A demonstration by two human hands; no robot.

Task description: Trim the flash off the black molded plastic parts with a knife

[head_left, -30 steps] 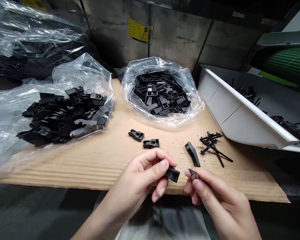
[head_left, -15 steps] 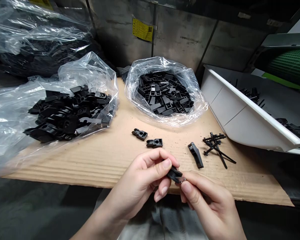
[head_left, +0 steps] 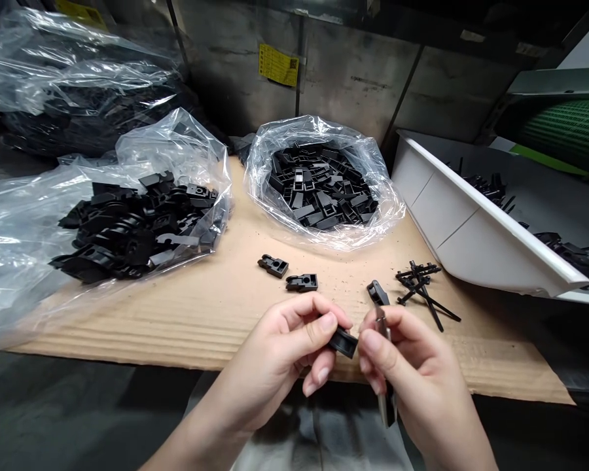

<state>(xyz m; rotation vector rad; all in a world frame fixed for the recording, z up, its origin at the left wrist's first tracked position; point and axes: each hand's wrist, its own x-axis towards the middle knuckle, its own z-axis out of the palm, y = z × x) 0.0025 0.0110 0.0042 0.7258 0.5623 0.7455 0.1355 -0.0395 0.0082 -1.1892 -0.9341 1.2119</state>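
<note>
Wall: grey metal panels (head_left: 353, 72) are standing behind the bench, a yellow label (head_left: 278, 64) sticking to one | Bench: corrugated cardboard (head_left: 177, 314) is covering the top | Right: a white chute (head_left: 471, 222) is slanting beneath a green ribbed belt (head_left: 559, 124) | Light: the upper right corner is lying in shadow

Premises: a small-parts assembly station in a factory or workshop. The work surface is a corrugated cardboard sheet (head_left: 177, 320) set against bare metal wall panels (head_left: 353, 72) that carry a yellow printed label (head_left: 278, 64). Clear plastic bags of identical black moulded parts sit at the sheet's left edge (head_left: 127, 222) and far edge (head_left: 324, 190). A white tray (head_left: 471, 242) of similar parts adjoins the right edge. Cut black sprues (head_left: 422, 288) lie near that edge. Beyond the tray is a green ribbed surface (head_left: 559, 127), possibly a conveyor belt. Work is manual: the left hand (head_left: 285, 353) pinches a black clip (head_left: 344, 341), and the right hand (head_left: 412, 373) grips a thin grey implement (head_left: 387, 405).
</note>
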